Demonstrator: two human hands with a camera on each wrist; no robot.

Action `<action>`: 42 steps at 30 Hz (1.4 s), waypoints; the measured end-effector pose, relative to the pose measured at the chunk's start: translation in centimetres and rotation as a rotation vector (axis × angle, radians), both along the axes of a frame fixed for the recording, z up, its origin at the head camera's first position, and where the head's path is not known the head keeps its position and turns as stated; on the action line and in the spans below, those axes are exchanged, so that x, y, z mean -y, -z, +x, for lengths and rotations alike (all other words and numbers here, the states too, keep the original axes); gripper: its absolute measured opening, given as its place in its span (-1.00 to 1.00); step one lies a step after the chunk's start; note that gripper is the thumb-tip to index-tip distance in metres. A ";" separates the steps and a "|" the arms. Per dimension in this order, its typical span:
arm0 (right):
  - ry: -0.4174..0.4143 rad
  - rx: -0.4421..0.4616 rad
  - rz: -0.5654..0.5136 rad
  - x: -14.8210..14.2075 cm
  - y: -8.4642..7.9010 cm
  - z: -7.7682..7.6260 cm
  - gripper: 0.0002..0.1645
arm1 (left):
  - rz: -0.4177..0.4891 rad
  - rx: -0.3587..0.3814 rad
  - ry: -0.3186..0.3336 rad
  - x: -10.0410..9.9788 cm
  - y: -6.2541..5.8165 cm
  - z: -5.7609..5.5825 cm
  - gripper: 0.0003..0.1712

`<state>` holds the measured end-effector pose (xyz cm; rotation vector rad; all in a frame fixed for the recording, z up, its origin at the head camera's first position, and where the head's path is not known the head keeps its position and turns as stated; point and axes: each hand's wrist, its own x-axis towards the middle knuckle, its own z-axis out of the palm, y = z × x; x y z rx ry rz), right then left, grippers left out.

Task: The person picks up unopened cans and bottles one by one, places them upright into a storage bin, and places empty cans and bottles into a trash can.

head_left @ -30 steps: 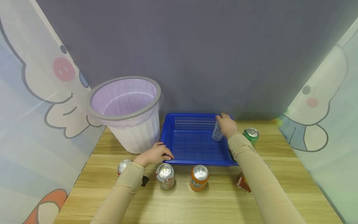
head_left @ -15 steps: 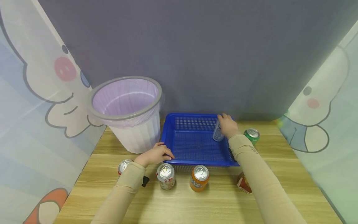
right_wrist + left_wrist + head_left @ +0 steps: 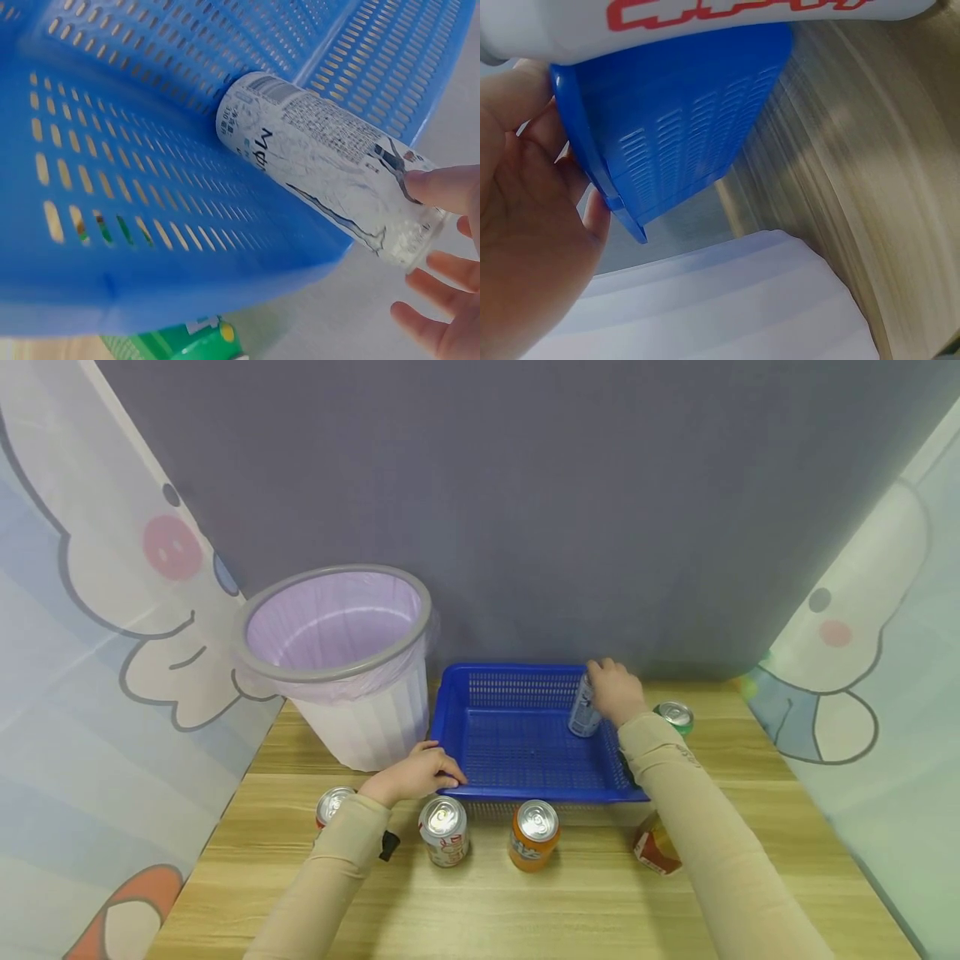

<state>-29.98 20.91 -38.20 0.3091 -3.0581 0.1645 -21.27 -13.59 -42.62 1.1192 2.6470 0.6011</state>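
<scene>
A blue plastic basket [image 3: 540, 795] lies on the wooden table. At its near left corner my left hand [image 3: 416, 775] grips the rim; the left wrist view shows fingers around the basket edge [image 3: 581, 135]. Inside the basket's far right corner stands a tall white drink can [image 3: 582, 714]. My right hand [image 3: 617, 692] is at the top of that can. Seen from the right wrist, the thumb rests against the can [image 3: 315, 165] while the other fingers are extended and spread, apart from its surface.
White bin [image 3: 367, 722] with a lilac liner stands left of the basket. Near the basket are an orange can [image 3: 534, 839], a white can [image 3: 444, 835], a partly covered can [image 3: 332, 806], a green can [image 3: 673, 718] and a red-and-yellow box [image 3: 656, 853]. A grey wall rises behind.
My right hand has shifted slightly right, and its fingers have loosened from the white can, which stays in the basket corner. The left hand keeps its place on the rim.
</scene>
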 end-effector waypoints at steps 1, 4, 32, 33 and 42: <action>-0.003 -0.002 0.000 0.0 -0.2 0.1 -0.30 | 0.002 -0.004 0.002 0.0 0.0 0.0 -0.82; -0.012 -0.002 0.002 -0.1 -0.8 0.3 -0.33 | 0.009 -0.004 0.000 0.1 0.0 0.0 -0.82; -0.138 0.031 0.071 -2.8 -2.1 2.1 -0.70 | 0.023 -0.055 0.006 0.1 0.0 0.4 -0.83; -0.141 0.044 0.070 -3.0 -2.1 2.2 -0.69 | 0.022 -0.055 0.005 0.1 0.0 0.3 -0.83; -0.140 0.155 0.060 -5.1 -2.6 2.6 -0.63 | 0.035 -0.023 -0.013 0.0 0.1 0.4 -0.82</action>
